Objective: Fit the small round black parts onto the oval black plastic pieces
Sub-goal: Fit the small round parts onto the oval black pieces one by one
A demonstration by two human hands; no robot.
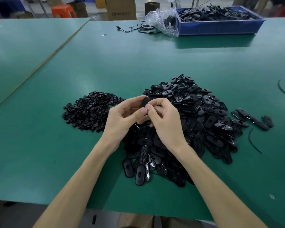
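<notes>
A heap of small round black parts lies on the green table, left of centre. A much larger heap of oval black plastic pieces spreads across the centre and right. Above the gap between the heaps, my left hand and my right hand together hold one oval black piece. Both thumbs press on it side by side, and fingers curl round it from behind. Most of that piece is hidden by the fingers. Whether a round part sits on it cannot be seen.
A few oval pieces lie apart at the right, near two thin black strips. A blue bin full of black parts, a clear plastic bag and a black cable sit at the far edge. Boxes and an orange stool stand behind the table.
</notes>
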